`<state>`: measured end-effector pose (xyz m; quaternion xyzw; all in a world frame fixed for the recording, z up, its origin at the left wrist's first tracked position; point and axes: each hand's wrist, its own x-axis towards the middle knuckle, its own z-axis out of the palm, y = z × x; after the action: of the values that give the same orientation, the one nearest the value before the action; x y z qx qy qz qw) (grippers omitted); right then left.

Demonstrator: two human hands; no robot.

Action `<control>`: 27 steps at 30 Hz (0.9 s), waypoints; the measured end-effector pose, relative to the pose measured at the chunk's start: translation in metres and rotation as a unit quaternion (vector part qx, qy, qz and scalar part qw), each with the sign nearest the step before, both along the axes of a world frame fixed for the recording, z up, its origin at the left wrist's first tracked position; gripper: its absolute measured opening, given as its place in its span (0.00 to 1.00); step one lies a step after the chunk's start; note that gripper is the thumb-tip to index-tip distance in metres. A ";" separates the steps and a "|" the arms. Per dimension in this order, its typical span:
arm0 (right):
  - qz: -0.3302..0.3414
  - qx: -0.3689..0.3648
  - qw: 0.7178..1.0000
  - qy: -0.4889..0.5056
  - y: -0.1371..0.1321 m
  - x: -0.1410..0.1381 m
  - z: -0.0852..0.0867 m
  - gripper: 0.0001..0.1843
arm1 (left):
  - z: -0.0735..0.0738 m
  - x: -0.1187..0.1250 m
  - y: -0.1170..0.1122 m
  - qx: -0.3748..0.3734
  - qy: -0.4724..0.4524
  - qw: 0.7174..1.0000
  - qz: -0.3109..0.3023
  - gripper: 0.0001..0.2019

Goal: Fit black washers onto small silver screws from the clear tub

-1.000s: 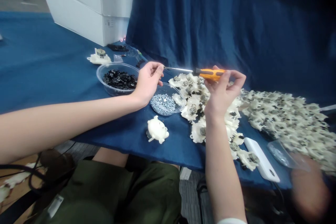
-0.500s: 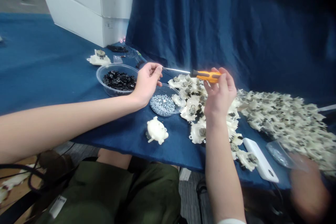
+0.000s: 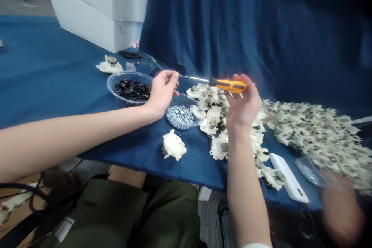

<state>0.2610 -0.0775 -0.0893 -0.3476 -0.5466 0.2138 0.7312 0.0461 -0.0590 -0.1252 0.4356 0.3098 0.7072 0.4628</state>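
Orange-handled screwdriver sits pinched in the right grip above the counter, its tip just beside the left grip, fingers curled together; a slip could knock the clear dish of screws below.

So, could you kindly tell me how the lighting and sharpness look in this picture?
In the head view, the orange plastic screwdriver handle shows bright glare, a blurred pale shape smears the lower right corner, and the dark blue cloth curtain sinks into shadow towards the top right.
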 end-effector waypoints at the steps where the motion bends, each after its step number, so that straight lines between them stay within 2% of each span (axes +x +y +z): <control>1: 0.000 0.004 1.000 0.000 0.000 0.000 0.000 0.19 | 0.000 0.000 0.000 0.001 0.000 1.000 0.000 0.05; 6: -0.006 0.051 0.998 -0.041 -0.005 -0.004 0.000 0.20 | 0.000 0.000 0.001 0.000 -0.002 1.000 0.000 0.03; 10: 0.009 0.089 0.996 -0.017 -0.010 -0.011 0.002 0.19 | -0.001 0.000 0.002 0.001 -0.001 1.000 0.004 0.03; 27: -0.014 0.128 0.991 -0.036 -0.022 -0.023 0.006 0.16 | 0.000 0.001 0.003 -0.006 -0.013 1.000 0.004 0.03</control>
<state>0.2379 -0.0993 -0.0832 -0.2659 -0.5903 0.1189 0.7528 0.0473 -0.0558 -0.1252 0.4225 0.3097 0.7125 0.4668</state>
